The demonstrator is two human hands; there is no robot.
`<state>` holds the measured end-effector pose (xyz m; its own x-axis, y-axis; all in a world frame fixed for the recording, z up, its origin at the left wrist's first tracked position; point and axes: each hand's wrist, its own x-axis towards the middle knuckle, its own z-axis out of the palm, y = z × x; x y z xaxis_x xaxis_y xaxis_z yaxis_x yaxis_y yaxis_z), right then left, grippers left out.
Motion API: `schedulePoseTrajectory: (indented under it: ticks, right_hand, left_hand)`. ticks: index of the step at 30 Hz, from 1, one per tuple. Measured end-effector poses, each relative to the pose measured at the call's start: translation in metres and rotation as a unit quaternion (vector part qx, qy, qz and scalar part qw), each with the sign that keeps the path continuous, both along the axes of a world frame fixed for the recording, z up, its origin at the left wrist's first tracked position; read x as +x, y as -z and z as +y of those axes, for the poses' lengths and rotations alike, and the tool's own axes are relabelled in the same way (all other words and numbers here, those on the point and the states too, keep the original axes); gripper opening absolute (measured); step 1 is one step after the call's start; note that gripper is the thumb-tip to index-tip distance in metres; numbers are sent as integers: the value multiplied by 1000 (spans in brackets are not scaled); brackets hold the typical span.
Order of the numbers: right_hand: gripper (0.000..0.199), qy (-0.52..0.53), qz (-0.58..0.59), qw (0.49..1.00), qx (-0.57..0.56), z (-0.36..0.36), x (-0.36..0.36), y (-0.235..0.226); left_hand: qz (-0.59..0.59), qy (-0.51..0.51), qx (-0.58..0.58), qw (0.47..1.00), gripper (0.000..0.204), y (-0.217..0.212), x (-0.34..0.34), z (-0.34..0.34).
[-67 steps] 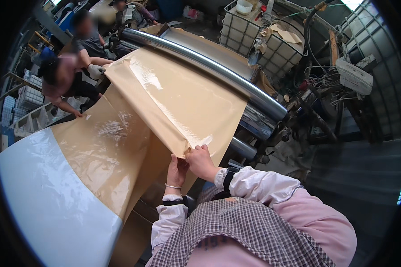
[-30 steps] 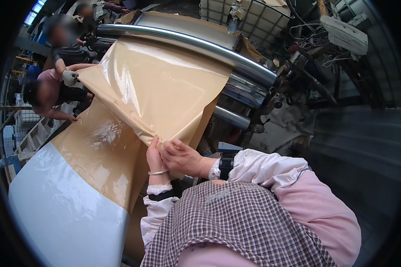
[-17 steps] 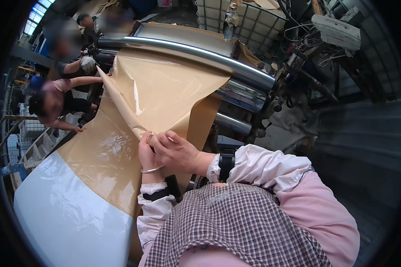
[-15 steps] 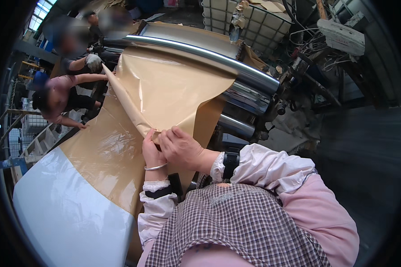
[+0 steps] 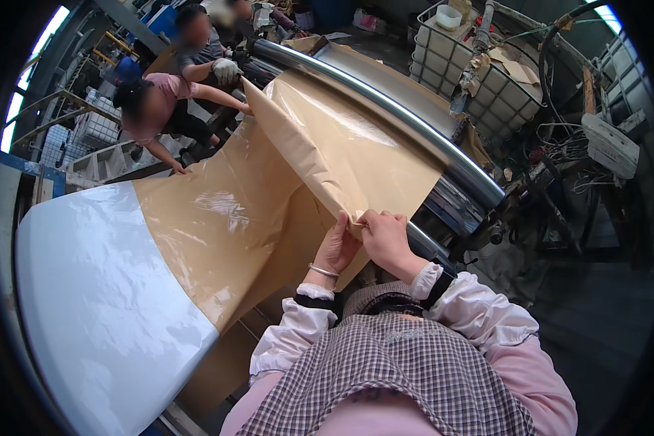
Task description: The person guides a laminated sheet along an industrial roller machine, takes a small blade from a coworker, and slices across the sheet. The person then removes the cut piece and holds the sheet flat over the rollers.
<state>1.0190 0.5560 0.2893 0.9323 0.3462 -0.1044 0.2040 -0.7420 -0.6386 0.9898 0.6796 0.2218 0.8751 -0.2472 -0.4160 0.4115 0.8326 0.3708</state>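
A large glossy brown sheet (image 5: pixel 203 211) runs from the chrome roller (image 5: pixel 385 109) down to a white sheet (image 5: pixel 94 291) at the left. A broad fold (image 5: pixel 298 149) crosses it and narrows toward me. At its near end, my left hand (image 5: pixel 337 245), with a bangle at the wrist, is closed on the sheet's edge. Beside it, my right hand (image 5: pixel 390 241) pinches the same edge, knuckles up. Across the sheet, a co-worker's gloved hand (image 5: pixel 227 71) is at the fold's far end. Another co-worker's bare hand (image 5: pixel 179 168) rests at the sheet's far edge.
Below the top roller, more shiny rollers (image 5: pixel 454 200) lie at my right. Behind the machine stands a caged white tank (image 5: pixel 479 80). Tangled cables (image 5: pixel 559 149) hang near a pale metal box (image 5: pixel 610 145) at the far right. Two co-workers lean in from the far left.
My view has turned, shifting the scene rightward. My hands, still on the sheet, have moved nearer the rollers and slightly apart. The rolled fold has opened into a wider flap.
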Motion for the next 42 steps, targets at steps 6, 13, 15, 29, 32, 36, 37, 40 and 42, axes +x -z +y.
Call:
schedulePoseTrajectory:
  ticks: [6,13,15,29,32,36,37,40,42]
  right_hand:
    - [11,-43,-217,972,-74,-4,0,-5]
    - [16,-130,-316,928,-148,12,-17,8]
    - [15,-156,-341,912,-165,13,-16,14]
    - [12,-107,-142,982,-69,15,19,18]
    - [12,-94,-109,988,-59,10,19,23]
    - [19,-95,-103,990,6,2,20,26]
    - [19,-91,-87,992,15,0,20,27]
    - [18,-92,-61,994,15,-5,22,28]
    - [16,-23,85,994,61,-8,21,31]
  left_hand:
    - [49,-151,161,974,15,8,26,-8]
    - [108,-193,175,959,18,28,38,-10]
    - [131,-218,174,951,20,33,38,-11]
    - [194,-127,76,970,52,31,17,11]
    - [193,-116,74,971,50,41,24,22]
    - [143,-117,13,983,43,50,39,26]
    - [127,-123,16,984,43,51,42,25]
    - [124,-124,-12,984,45,56,48,20]
    - [-1,-94,-151,984,48,62,49,15]
